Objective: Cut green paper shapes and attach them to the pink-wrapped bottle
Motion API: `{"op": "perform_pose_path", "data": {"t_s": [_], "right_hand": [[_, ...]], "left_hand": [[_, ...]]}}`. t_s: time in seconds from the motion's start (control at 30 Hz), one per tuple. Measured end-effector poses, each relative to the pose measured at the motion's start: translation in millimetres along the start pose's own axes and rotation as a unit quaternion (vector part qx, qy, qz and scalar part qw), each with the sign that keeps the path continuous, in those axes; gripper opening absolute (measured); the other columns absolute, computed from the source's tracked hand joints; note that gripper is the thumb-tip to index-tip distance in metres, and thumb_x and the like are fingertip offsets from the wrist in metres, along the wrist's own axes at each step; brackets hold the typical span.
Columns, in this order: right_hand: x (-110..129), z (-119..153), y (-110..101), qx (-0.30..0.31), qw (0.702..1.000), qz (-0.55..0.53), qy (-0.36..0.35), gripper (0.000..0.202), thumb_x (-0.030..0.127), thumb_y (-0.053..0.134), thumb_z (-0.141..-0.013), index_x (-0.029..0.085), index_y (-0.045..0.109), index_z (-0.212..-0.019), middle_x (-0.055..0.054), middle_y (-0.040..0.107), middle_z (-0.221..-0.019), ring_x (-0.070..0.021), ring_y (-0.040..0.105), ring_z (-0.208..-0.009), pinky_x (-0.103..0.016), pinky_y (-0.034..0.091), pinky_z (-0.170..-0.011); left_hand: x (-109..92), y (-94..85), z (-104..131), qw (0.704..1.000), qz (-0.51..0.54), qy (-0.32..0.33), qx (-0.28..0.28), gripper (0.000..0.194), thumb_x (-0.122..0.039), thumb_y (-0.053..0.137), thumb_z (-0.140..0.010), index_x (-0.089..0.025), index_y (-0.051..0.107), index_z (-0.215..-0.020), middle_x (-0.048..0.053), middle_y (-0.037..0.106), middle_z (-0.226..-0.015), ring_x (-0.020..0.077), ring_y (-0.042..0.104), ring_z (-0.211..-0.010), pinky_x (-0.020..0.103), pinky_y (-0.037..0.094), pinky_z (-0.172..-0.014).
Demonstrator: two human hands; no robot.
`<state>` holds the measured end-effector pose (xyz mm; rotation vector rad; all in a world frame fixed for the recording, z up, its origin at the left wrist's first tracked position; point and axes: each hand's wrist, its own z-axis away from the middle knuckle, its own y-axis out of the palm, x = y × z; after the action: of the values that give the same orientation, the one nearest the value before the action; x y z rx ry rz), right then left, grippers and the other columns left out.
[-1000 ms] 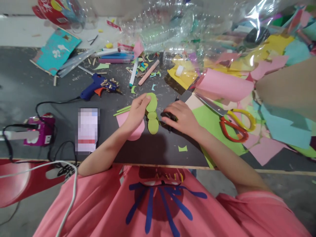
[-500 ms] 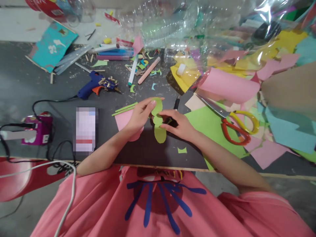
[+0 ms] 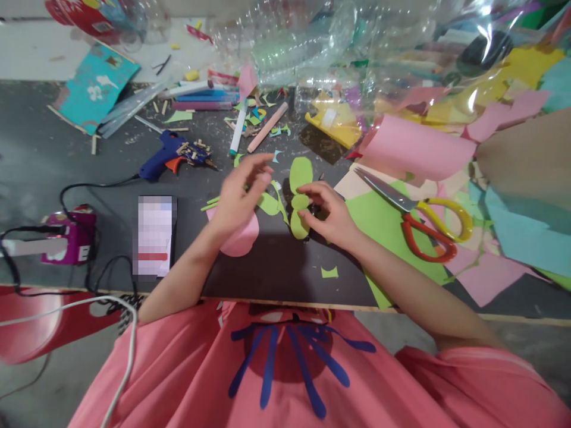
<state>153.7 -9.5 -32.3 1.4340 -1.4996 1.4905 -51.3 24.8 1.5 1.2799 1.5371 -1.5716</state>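
Observation:
My right hand [image 3: 329,215] pinches the middle of a light green paper cutout [image 3: 301,172], which has a long rounded lobe at each end and a small round centre. To its left, my left hand [image 3: 241,193] hovers with fingers apart and nothing seen in them. Just beyond those fingers lies a green paper leaf piece [image 3: 269,204] with a thin curved offcut beside it. Beneath the left wrist is a pink paper cutout [image 3: 243,239], partly covered, and thin green strips [image 3: 209,205] stick out behind it. A black pen-like tool behind my right fingers is mostly hidden.
Scissors [image 3: 413,208] with red and yellow handles lie on green paper [image 3: 379,220] at right. A blue glue gun [image 3: 163,154] with a cord and a phone [image 3: 154,238] are at left. Markers [image 3: 267,128], scraps and clear plastic bottles [image 3: 307,47] crowd the back.
My left hand has let go of the green cutout and moved left. My right hand has shifted slightly right with the cutout, uncovering the leaf piece on the table.

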Motion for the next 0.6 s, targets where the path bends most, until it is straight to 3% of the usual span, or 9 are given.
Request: {"op": "perform_pose_path", "data": {"t_s": [0.07,0.13,0.27,0.33,0.43,0.5,0.6], "right_hand": [[-4,-1,-2,-0.01,1.0,-0.019,0.009,0.031,0.036,0.057,-0.086,0.024,0.054,-0.114,-0.008,0.056,-0.113,-0.0175,0.059,-0.088,-0.035,0.053,-0.08],[-8,-2,-3,-0.014,0.999,-0.036,0.024,0.036,0.042,0.055,-0.087,0.025,0.052,-0.119,-0.009,0.052,-0.119,-0.0145,0.057,-0.078,-0.034,0.053,-0.077],[-12,-3,-5,-0.015,0.998,-0.039,0.039,0.048,0.05,0.054,-0.087,0.027,0.048,-0.128,-0.01,0.044,-0.134,-0.0114,0.054,-0.069,-0.037,0.053,-0.077],[-13,-2,-4,-0.01,0.998,-0.038,0.038,0.053,0.051,0.054,-0.087,0.028,0.044,-0.134,-0.011,0.041,-0.139,-0.0116,0.054,-0.069,-0.038,0.054,-0.078],[-13,-2,-4,-0.012,0.999,-0.032,0.04,0.06,0.053,0.053,-0.087,0.03,0.038,-0.14,-0.011,0.037,-0.145,-0.0122,0.055,-0.071,-0.039,0.054,-0.081],[-14,-1,-4,-0.01,0.999,-0.03,0.042,0.063,0.054,0.052,-0.087,0.03,0.035,-0.143,-0.012,0.034,-0.148,-0.0126,0.056,-0.072,-0.039,0.054,-0.081],[-15,-1,-4,0.005,0.998,-0.028,0.05,0.067,0.057,0.05,-0.086,0.032,0.031,-0.145,-0.011,0.032,-0.15,-0.0135,0.057,-0.074,-0.038,0.053,-0.08]], "left_hand": [[-1,-23.3,-8,0.992,-0.127,0.004,-0.023,0.023,-0.04,0.051,-0.09,-0.025,0.062,-0.103,0.004,0.066,-0.101,0.021,0.062,-0.098,0.041,0.047,-0.092],[1,-48.7,-15,0.964,-0.256,-0.024,-0.063,0.015,-0.034,0.058,-0.085,-0.023,0.06,-0.096,0.005,0.064,-0.096,0.0256,0.059,-0.104,0.048,0.041,-0.099],[8,-92.7,-14,0.892,-0.391,-0.108,-0.198,0.036,-0.028,0.057,-0.081,-0.015,0.051,-0.113,0.013,0.057,-0.121,0.031,0.053,-0.119,0.053,0.039,-0.1],[9,-106.7,-9,0.871,-0.417,-0.189,-0.178,0.048,-0.04,0.06,-0.078,-0.012,0.048,-0.116,0.019,0.053,-0.125,0.0402,0.046,-0.127,0.06,0.035,-0.096],[7,-113.0,-5,0.863,-0.418,-0.274,-0.072,0.051,-0.057,0.05,-0.081,-0.014,0.055,-0.109,0.02,0.055,-0.118,0.0486,0.036,-0.134,0.06,0.032,-0.081],[4,-109.4,-7,0.841,-0.452,-0.294,-0.054,0.054,-0.062,0.049,-0.079,-0.016,0.058,-0.105,0.022,0.055,-0.12,0.0498,0.036,-0.133,0.059,0.035,-0.08],[0,-101.6,-16,0.795,-0.509,-0.325,-0.05,0.064,-0.057,0.056,-0.077,-0.006,0.056,-0.114,0.027,0.054,-0.126,0.0467,0.042,-0.13,0.057,0.042,-0.086]]}}
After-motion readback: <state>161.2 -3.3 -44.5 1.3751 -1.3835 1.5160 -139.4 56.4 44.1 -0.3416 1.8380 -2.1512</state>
